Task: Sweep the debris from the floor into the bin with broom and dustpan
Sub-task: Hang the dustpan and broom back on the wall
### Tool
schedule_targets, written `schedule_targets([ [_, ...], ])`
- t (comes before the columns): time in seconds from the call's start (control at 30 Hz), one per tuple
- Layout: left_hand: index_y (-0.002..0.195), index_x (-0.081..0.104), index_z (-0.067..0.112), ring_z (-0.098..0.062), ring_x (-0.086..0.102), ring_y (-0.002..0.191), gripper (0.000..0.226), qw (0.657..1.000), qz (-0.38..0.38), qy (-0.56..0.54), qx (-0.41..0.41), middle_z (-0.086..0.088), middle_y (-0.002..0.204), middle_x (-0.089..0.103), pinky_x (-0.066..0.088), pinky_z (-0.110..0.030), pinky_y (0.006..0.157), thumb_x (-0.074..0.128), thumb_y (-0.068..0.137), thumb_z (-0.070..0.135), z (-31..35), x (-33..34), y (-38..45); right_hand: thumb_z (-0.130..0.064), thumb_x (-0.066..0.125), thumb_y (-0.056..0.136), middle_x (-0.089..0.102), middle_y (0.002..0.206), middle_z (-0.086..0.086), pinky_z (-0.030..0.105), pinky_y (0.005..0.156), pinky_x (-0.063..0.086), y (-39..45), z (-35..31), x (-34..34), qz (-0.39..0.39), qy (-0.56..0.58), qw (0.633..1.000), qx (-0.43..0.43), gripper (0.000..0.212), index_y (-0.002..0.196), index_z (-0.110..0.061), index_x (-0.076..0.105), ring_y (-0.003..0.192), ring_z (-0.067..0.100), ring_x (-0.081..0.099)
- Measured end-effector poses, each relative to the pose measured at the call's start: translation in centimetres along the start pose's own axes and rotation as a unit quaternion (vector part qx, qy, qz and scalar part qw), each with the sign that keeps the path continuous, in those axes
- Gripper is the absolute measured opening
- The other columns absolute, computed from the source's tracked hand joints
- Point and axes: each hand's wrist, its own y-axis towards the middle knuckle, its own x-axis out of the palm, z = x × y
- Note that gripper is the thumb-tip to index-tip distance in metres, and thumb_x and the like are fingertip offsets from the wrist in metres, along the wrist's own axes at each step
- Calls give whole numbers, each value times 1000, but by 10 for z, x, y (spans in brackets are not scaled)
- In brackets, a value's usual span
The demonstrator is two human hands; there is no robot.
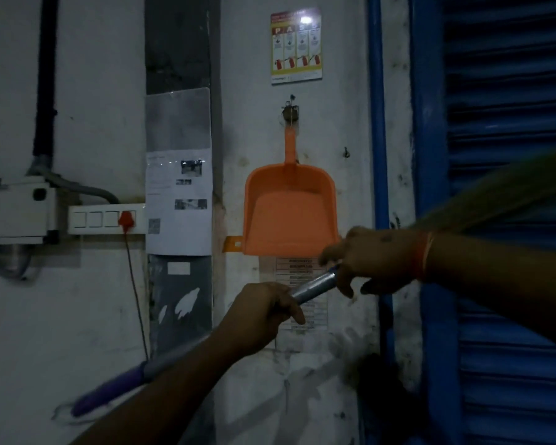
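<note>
An orange dustpan (290, 210) hangs by its handle from a hook on the white wall, mouth down. I hold a broom (315, 285) across my body in front of it. Its metal shaft runs from a purple end grip at lower left up to pale bristles blurred at the upper right. My left hand (264, 316) is closed around the shaft just below the dustpan. My right hand (369, 261) sits on the shaft nearer the bristles, fingers partly spread around it, right at the dustpan's lower right corner. No floor, debris or bin is in view.
A blue roller shutter (507, 220) and blue frame fill the right side. On the wall to the left are a switch panel with a red plug (126, 219) and hanging cord, a junction box (21, 210), taped papers and a safety poster (296, 44).
</note>
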Motion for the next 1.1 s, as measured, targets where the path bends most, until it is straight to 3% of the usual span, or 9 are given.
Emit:
schedule_targets([
  [0.07,90,80,34,-6,64,104,23,999,-27,24,18,10,117,70,51,-26,94,71,90,13,-5,-9,-6,-29,64,86,54,106,-8,38,92,50,9,-15,18,28,110,993,13,21,107,-29,64,108,20,56],
  [0.13,90,80,34,-9,62,111,23,998,-16,58,26,9,124,68,51,-34,98,70,90,12,-12,-19,-13,-23,61,89,53,105,-10,22,82,46,15,-27,32,110,127,986,-12,17,104,-29,66,97,10,56],
  [0.23,94,77,36,-13,51,124,25,989,116,80,39,8,134,59,44,-35,105,75,84,13,-20,-34,-26,-18,60,90,52,110,-12,11,77,35,20,-47,44,172,216,961,-5,22,98,-37,66,90,-1,46],
  [0.37,98,74,44,-5,45,123,29,951,292,-84,-65,15,128,50,40,-21,100,77,83,19,-7,-36,-62,-15,63,85,52,99,-20,8,73,35,31,-80,54,221,346,910,53,29,86,-45,61,85,-6,50],
  [0.5,107,75,41,10,44,127,27,894,221,-350,-171,12,139,50,44,-32,106,72,92,20,-4,-32,-85,-11,68,81,59,90,-17,22,76,51,35,-121,49,279,459,837,106,31,82,-41,65,85,2,59],
  [0.6,122,71,26,-2,57,124,31,861,185,-454,-140,7,130,65,48,-30,105,64,97,11,-3,-41,-89,-3,68,80,62,91,-17,27,81,55,34,-155,36,282,546,781,114,33,81,-36,68,88,5,63],
  [0.8,113,74,16,-23,69,109,27,786,207,-555,-179,-4,109,74,58,-34,87,57,98,1,-1,-52,-91,-11,71,80,63,94,-16,30,85,53,39,-213,13,258,579,768,96,25,83,-36,69,92,4,62],
  [0.93,108,75,14,-27,69,109,29,780,185,-563,-202,-9,116,71,59,-42,90,54,99,-3,-7,-62,-110,-10,68,84,70,97,-17,26,86,55,11,-189,-31,170,578,797,41,24,90,-33,74,94,2,65],
  [1.1,103,77,17,-24,69,109,32,815,110,-534,-197,-4,116,72,59,-37,89,52,98,-3,-3,-66,-134,-9,73,83,66,103,-15,13,85,49,3,-149,-99,379,573,723,76,19,89,-26,74,104,-2,59],
])
